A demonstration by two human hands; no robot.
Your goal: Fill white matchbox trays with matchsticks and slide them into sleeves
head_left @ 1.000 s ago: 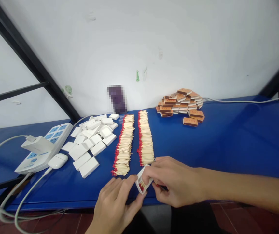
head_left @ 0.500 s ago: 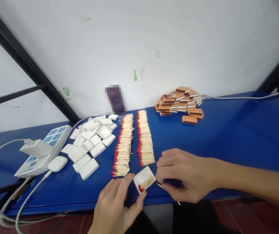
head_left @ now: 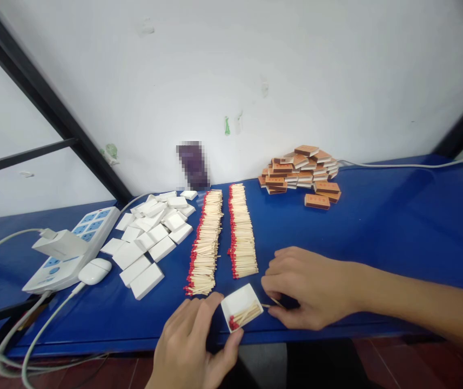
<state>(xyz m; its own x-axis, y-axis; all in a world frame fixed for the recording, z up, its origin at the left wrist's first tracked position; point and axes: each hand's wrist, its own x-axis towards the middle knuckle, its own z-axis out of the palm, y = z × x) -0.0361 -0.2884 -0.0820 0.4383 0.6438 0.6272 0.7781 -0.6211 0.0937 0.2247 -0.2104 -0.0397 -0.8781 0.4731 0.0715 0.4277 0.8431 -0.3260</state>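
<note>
From the head view: got one small open white cardboard tray [head_left: 240, 298] clamped between thumb and forefinger of the left hand [head_left: 194, 336], near the front edge of the blue table [head_left: 377, 232]. Should be super light, stiffish but crushable, so probably best to hold by the outer walls, gently. Can't tell about any firm grip in the right hand [head_left: 306, 286], curled around at least one thin pale wooden matchstick [head_left: 276, 302] right beside the tray. Likely smooth and snappable; better to pinch by the bare wood than the head.

Now counting: one handful of red-headed matches [head_left: 248, 313] inside the tray, too overlapped to number; two long rows of red-tipped wooden matches [head_left: 207, 237], hopeless to count; roughly two dozen spare white cardboard trays [head_left: 157, 231]; twenty-odd orange-topped cardboard matchboxes [head_left: 304, 176]; one white plastic power strip [head_left: 97, 219].
</note>
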